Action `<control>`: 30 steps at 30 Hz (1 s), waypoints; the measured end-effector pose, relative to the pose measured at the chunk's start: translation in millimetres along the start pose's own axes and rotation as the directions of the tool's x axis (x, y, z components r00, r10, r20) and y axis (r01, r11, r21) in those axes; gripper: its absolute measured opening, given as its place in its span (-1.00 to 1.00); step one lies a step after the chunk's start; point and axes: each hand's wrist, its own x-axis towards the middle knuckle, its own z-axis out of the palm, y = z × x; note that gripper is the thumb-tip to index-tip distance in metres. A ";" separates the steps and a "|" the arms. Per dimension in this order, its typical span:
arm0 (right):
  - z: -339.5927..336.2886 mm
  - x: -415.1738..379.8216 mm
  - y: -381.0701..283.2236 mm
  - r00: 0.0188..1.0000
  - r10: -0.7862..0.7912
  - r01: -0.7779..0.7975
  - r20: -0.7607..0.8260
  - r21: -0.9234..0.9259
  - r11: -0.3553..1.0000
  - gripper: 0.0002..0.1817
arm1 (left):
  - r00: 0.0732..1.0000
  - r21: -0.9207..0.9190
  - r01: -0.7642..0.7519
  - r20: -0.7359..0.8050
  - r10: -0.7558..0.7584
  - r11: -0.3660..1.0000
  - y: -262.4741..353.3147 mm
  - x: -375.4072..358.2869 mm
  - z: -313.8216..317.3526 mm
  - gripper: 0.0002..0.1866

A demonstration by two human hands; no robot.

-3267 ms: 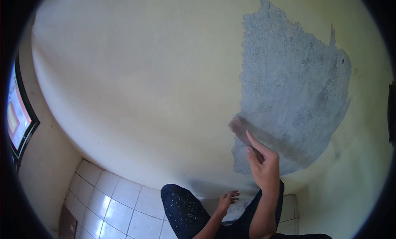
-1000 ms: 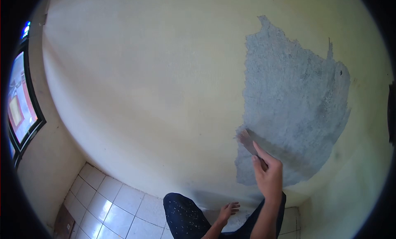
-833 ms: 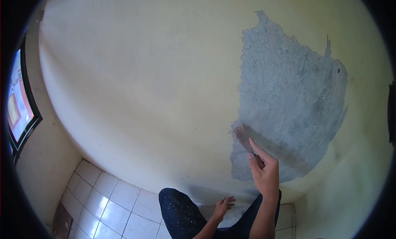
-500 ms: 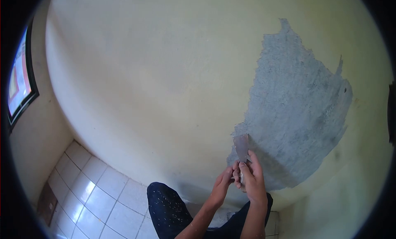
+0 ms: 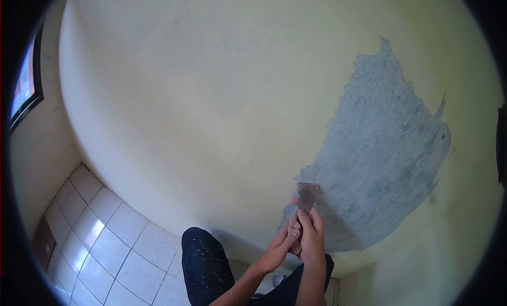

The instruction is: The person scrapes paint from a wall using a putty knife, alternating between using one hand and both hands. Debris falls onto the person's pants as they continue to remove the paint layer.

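Both hands are together at the lower edge of a bare grey patch (image 5: 385, 147) on the pale yellow wall (image 5: 222, 116). My right hand (image 5: 311, 232) is closed around the handle of a scraper (image 5: 307, 194), thumb along its near side. The flat, dull metal blade points upward, close against the patch's lower left edge; whether it touches is hard to tell. From the left, my left hand (image 5: 280, 248) closes on the same handle, its thumb lying over it. Most of the handle is hidden by the fingers.
Below are my knees in dark trousers (image 5: 206, 261), dotted with pale flakes. White floor tiles (image 5: 121, 248) meet the wall at lower left. A dark-framed window (image 5: 34, 89) is at far left, and a dark object (image 5: 501, 145) sits at the right edge.
My left hand has moved from beside the right hand's fingers onto the scraper handle. Both hands and the scraper sit slightly lower and farther left in view; the view has shifted.
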 end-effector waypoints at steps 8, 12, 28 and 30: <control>12.4 15.2 -39.9 0.999 -0.022 0.008 -0.038 -0.330 0.944 -0.67 | 0.996 0.111 -0.002 0.085 -0.008 0.994 41.6 -17.9 2.6 -0.13; 22.1 13.4 -47.9 0.991 -0.118 0.069 -0.058 -0.532 0.844 -0.64 | 0.990 0.206 -0.122 0.098 0.104 0.971 42.8 -20.9 11.8 -0.02; 19.8 18.6 -61.3 0.997 -0.051 0.015 -0.051 -0.549 0.836 -0.61 | 0.989 0.288 -0.138 0.100 0.114 0.948 34.3 -24.2 8.6 -0.11; 14.8 18.0 -57.0 0.995 -0.087 0.052 -0.038 -0.555 0.830 -0.59 | 0.983 0.222 -0.167 0.109 0.146 0.961 24.9 -26.0 14.5 -0.13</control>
